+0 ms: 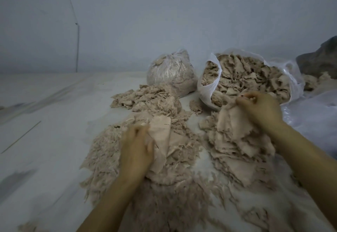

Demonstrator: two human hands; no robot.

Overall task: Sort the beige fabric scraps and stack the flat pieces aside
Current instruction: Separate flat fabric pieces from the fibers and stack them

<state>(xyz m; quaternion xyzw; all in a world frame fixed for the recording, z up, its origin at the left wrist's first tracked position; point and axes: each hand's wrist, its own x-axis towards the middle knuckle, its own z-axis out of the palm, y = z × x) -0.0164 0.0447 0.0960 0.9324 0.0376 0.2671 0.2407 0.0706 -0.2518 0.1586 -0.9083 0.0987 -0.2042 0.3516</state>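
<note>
The left hand (135, 147) rests on the big heap of frayed scraps (145, 173) at 6 o'clock, its fingers curled over the edge of a flat beige piece (161, 140) lying on top; motion blur hides the fingertips, so it seems to be gripping rather than merely pressing. The right hand (260, 107), at 3 o'clock, pinches the top corner of a fabric piece (229, 120) lifted off the stack of flat pieces (237, 151) beneath it. An open plastic bag (209, 83) full of scraps sits at 1 o'clock, a tied bag (169, 71) at 12, and a smaller scrap pile (145, 100) just before it.
</note>
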